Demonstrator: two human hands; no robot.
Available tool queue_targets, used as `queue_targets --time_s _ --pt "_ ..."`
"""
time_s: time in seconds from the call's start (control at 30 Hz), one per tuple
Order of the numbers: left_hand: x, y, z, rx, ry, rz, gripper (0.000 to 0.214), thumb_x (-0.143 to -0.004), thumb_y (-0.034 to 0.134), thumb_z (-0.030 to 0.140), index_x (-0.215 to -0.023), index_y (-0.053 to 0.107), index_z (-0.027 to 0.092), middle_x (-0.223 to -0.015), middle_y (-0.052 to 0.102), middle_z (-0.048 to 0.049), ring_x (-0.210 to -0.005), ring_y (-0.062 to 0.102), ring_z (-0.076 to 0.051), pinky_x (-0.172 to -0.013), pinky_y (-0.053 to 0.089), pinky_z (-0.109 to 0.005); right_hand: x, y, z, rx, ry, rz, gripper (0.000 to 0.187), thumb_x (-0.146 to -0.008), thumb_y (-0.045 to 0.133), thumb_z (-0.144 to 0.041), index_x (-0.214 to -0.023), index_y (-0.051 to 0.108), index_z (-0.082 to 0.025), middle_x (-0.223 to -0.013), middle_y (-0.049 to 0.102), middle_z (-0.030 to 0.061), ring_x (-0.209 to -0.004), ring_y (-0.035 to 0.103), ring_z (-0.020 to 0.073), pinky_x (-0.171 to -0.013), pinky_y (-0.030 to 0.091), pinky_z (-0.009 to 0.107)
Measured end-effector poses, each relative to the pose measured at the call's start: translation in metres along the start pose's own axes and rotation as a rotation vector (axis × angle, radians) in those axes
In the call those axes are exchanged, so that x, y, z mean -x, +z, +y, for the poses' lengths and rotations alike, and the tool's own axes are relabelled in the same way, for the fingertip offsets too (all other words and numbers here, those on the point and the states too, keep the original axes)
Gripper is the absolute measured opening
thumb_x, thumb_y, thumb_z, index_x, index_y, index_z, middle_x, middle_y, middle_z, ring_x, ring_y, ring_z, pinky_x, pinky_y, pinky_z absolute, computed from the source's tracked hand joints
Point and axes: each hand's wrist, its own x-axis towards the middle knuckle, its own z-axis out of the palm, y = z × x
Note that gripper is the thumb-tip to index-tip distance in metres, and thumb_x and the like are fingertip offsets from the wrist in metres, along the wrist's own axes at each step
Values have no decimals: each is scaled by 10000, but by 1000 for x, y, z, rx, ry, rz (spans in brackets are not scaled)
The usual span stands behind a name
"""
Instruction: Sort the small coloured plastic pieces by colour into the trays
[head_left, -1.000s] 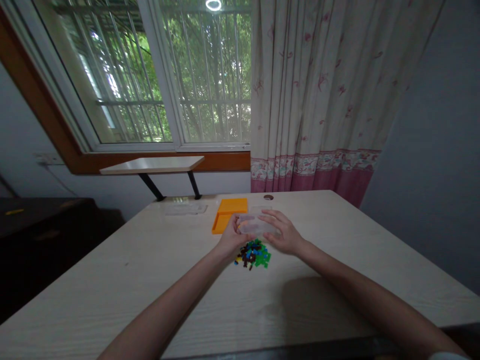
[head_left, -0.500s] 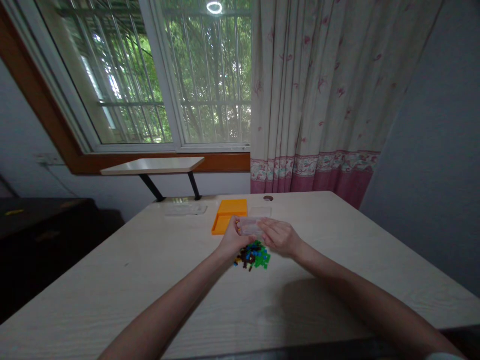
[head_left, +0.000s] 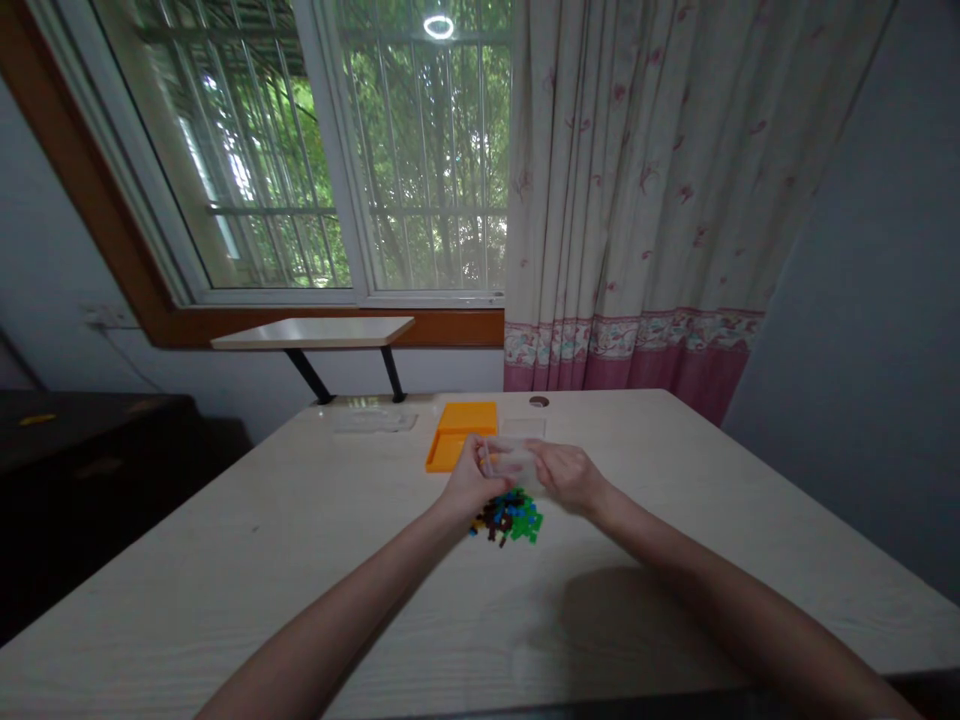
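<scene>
Between my hands, above the table, is a clear plastic box (head_left: 511, 462). My left hand (head_left: 471, 482) grips its left side, with the thumb along the near edge. At its right end, the fingers of my right hand (head_left: 571, 474) are closed on the box. Motion smears the box a little, so I cannot make out its contents. Just below and nearer to me lies a loose heap of small building bricks (head_left: 510, 518), green, blue, dark brown and some yellow. My left hand partly covers the heap's upper left.
Behind my left hand lies an open orange case (head_left: 466, 416). A flat clear lid or tray (head_left: 525, 428) is to its right, and another clear plastic case (head_left: 373, 422) to its left. A raised white shelf (head_left: 315, 332) stands at the table's back left.
The clear box has tilted and turned slightly between my hands. My right hand has shifted a little to the right along it. The brick heap looks the same.
</scene>
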Motion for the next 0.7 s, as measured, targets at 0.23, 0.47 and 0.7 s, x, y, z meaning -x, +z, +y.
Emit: queue_targets --time_s 0.23,0.47,0.7 --pt "3 -4 1 62 -95 -262 646 -484 780 135 -946 336 218 -1171 460 -79 -862 623 -198 -743 498 -348 -10 -7 18 -600 567 218 264 -843 446 -400 -804 588 -182 -724 656 37 -680 637 160 -629 520 280" --pt "5 -4 5 150 -164 -378 704 -469 805 159 -957 308 255 -1199 460 -83 -882 626 -225 -722 494 -340 -6 12 32 -1391 1213 262 196 -842 502 -308 -763 565 -140 -535 611 3 -448 590 100 -437 467 179" --pt "5 -7 5 217 -166 -341 679 -477 787 105 -931 301 242 -1162 514 -82 -861 637 -237 -734 486 -354 -8 8 27 -1608 1425 135 251 -888 424 -268 -728 552 -123 -567 635 21 -472 606 103 -470 496 199"
